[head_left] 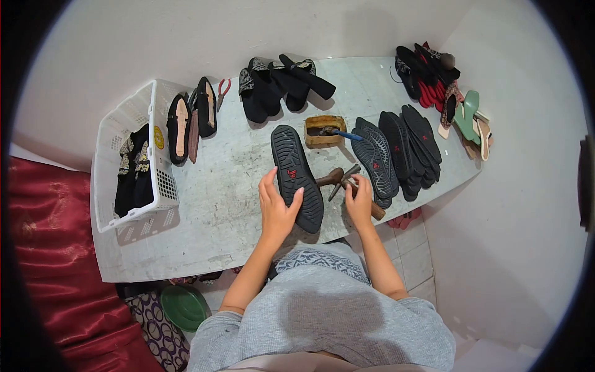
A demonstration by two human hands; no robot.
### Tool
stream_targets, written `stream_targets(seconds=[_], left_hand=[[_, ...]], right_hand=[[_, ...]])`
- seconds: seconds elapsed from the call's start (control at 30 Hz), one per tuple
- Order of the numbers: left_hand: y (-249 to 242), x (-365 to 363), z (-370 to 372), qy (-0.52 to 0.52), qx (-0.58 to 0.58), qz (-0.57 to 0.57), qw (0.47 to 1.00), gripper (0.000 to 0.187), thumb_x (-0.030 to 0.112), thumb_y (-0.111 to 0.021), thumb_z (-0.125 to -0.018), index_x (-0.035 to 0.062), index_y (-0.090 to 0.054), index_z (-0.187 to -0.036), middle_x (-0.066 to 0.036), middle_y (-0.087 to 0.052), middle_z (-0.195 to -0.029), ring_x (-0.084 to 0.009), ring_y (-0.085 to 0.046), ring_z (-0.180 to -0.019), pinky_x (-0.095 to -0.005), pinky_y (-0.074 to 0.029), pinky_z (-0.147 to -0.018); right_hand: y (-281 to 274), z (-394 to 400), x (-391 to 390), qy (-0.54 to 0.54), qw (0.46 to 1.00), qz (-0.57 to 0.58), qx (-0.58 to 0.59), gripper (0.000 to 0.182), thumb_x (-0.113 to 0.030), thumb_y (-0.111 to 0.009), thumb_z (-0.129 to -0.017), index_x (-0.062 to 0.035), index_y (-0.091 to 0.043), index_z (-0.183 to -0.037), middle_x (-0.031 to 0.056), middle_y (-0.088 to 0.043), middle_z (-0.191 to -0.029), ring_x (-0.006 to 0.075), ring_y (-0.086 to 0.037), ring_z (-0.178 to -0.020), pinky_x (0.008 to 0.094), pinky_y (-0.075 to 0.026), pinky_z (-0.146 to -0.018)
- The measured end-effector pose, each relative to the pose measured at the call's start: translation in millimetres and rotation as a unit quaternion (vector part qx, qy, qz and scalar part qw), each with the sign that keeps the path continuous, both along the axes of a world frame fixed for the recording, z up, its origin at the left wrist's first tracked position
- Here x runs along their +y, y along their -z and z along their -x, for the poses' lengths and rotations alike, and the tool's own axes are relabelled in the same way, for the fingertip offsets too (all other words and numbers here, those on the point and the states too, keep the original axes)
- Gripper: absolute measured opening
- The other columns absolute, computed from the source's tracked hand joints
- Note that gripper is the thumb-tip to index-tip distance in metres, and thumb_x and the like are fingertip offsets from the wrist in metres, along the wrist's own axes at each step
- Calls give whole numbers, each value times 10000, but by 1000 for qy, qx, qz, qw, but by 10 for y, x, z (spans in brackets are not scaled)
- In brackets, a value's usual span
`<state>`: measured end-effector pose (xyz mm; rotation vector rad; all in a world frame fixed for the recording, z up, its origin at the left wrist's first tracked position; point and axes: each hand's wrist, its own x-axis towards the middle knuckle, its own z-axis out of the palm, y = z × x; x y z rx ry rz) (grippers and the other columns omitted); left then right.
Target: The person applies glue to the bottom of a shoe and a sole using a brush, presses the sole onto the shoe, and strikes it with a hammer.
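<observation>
My left hand [277,208] grips a shoe [297,173] by its lower left side, thumb on the black ridged sole, which faces up with a red mark in its middle. To the right, my right hand [359,201] is closed around a hammer [376,211] near its metal head; the wooden handle end sticks out below the hand. Beside the hammer head lies a wooden-handled tool [330,178], partly hidden by the shoe. A yellowish box [325,141] of dark paste holds a blue-handled brush [341,132] just beyond.
Several black soles [406,152] are stacked at right. Black shoe uppers [273,87] lie at the back, and more shoes [427,74] in the far right corner near green shoe lasts [468,115]. At left stand a white basket [164,186], unfinished shoes [179,129] and red pliers [224,93].
</observation>
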<state>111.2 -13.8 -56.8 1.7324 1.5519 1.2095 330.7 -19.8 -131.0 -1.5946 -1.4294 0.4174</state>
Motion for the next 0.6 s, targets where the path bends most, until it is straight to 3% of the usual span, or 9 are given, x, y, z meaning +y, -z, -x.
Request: stream_targets(seconds=[0.03, 0.07, 0.2, 0.4, 0.53, 0.6], left_hand=[[-56, 17, -31, 3, 74, -43, 996, 711, 319, -658, -800, 32, -289, -1336, -254, -300, -1302, -402, -388, -1152, -447, -349, -959], [-73, 34, -77, -3, 81, -37, 996, 759, 340, -675, -774, 84, -278, -1368, -278, -306, -1300, -441, -383, -1159, -485, -347, -956], [-144, 58, -242, -16, 148, -12, 989, 828, 406, -696, -739, 191, -261, -1410, -319, -280, -1318, -471, -404, -1161, -502, -410, -881], [-164, 53, -268, -25, 171, -2, 985, 835, 418, -692, -741, 190, -263, -1420, -315, -325, -1283, -471, -505, -1039, -480, -475, -779], [-151, 46, -257, -21, 168, 13, 985, 837, 424, -690, -742, 191, -261, -1422, -314, -339, -1265, -465, -531, -1000, -468, -490, -752], [-150, 41, -262, -21, 165, 17, 986, 824, 414, -682, -753, 222, -245, -1424, -306, -316, -1279, -471, -515, -1018, -474, -483, -775]], right_hand=[[152, -89, -41, 28, 994, 11, -109, 344, -150, -613, -811, -51, -517, -1126, 137, -534, -1005, 297, -529, -928, 407, -412, -816], [191, -118, -68, 55, 975, 22, -216, 383, -151, -642, -781, -66, -507, -1130, 127, -526, -1002, 307, -509, -954, 421, -395, -823], [303, -159, -116, 37, 954, 86, -285, 484, -246, -703, -732, -101, -511, -1152, 85, -540, -1022, 280, -511, -948, 403, -391, -778], [403, -145, 10, 87, 929, 113, -341, 417, -295, -702, -726, -117, -560, -1075, 62, -580, -938, 269, -540, -888, 393, -404, -758], [379, -213, -25, 60, 933, 86, -343, 373, -299, -684, -749, -116, -564, -1051, 73, -590, -926, 285, -567, -837, 398, -434, -717], [320, -218, -69, 88, 959, 66, -261, 294, -279, -637, -802, -80, -593, -1013, 109, -620, -897, 307, -595, -780, 391, -463, -677]])
